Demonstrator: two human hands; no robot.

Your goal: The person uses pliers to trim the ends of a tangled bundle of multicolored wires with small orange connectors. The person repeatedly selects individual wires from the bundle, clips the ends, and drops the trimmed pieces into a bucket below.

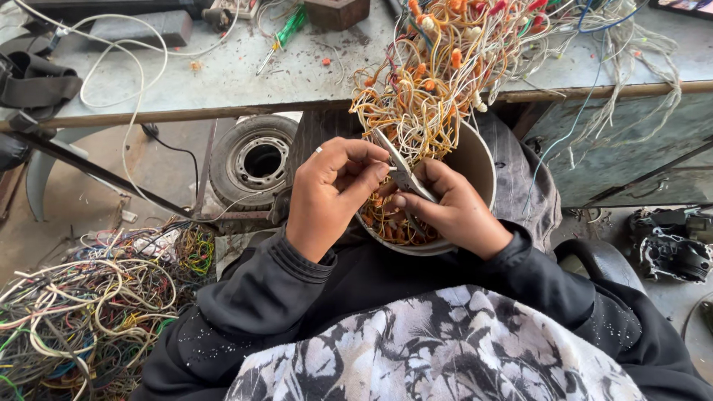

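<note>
A thick bundle of thin orange, white and yellow wires (438, 67) hangs off the workbench edge down into a round grey bowl (479, 160) resting on my lap. My left hand (330, 193) pinches a few wire ends at the bundle's lower tip. My right hand (453, 212) grips a pair of metal scissors (401, 171), their blades pointing up into the wires just above the bowl. Short cut pieces with orange connectors lie inside the bowl, partly hidden by my hands.
A worn grey workbench (245, 74) spans the top, holding a green-handled screwdriver (286, 30) and a white cable. Below it stands a small tyre (252, 160). A heap of tangled coloured wires (89, 312) lies on the floor at left. Dark machine parts (672, 249) sit at right.
</note>
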